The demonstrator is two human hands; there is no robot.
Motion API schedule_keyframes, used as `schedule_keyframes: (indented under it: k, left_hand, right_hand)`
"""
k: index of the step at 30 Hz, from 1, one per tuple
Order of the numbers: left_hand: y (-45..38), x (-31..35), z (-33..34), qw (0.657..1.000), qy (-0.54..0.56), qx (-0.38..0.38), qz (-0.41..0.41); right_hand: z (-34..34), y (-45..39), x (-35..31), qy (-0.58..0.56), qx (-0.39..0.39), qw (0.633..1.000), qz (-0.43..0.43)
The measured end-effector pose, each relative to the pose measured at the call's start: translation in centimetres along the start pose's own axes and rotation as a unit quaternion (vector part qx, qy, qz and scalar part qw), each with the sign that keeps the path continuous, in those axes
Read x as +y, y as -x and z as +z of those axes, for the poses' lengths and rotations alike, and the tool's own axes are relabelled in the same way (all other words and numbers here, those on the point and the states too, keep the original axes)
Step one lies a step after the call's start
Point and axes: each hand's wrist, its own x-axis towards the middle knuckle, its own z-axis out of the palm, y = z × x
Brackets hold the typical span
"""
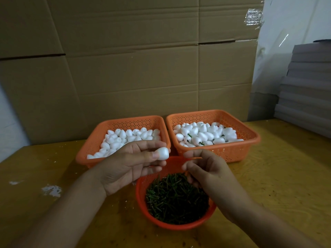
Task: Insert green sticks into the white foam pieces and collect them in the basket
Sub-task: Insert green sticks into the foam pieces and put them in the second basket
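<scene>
The left hand (132,163) has its grip closed on one white foam piece (162,153), pinched between the thumb and the fingertips and held above the far rim of the round basket (141,197). The right hand (206,169) sits just beside it, fingers loosely curled; whether a green stick is in that grip cannot be told, since the fingers hide their own tips.

The likely trouble is in the joining. Foam is soft, so a stick pushed in off-centre or at a slant could tear out the side, and too hard a pinch could dent the piece. If the right hand has no stick, it must first pick one from the heap without dragging several out.

The green sticks (175,201) lie in the round basket directly below both hands. The left tray (86,151) behind holds plain foam pieces; the right tray (250,133), behind the right hand, holds pieces with sticks showing among them. All stand on the yellow table (277,176).
</scene>
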Motion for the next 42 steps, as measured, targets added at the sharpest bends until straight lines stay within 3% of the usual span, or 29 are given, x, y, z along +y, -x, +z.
schedule_keyframes:
  k: [7,17,22,36,42]
  left_hand:
    - [0.0,-0.2,-0.1,1.000,-0.004,0.010,-0.001]
    - [-0.1,-0.1,-0.2,1.000,-0.001,0.015,-0.002]
    - [-0.1,0.0,-0.2,1.000,0.000,0.014,0.002]
    - [0.0,0.0,-0.4,1.000,-0.005,0.005,0.006]
    - [-0.2,-0.1,-0.5,1.000,0.001,0.012,0.009]
  right_hand:
    - [0.0,0.0,-0.4,-0.025,0.010,1.000,0.014]
    - [-0.5,-0.2,0.3,0.039,-0.029,0.997,0.067]
    - [-0.9,-0.5,0.2,-0.019,-0.041,0.992,0.114]
    - [-0.4,0.0,-0.1,-0.114,-0.033,0.985,0.122]
    - [-0.3,0.2,-0.7,-0.064,-0.011,0.993,0.096]
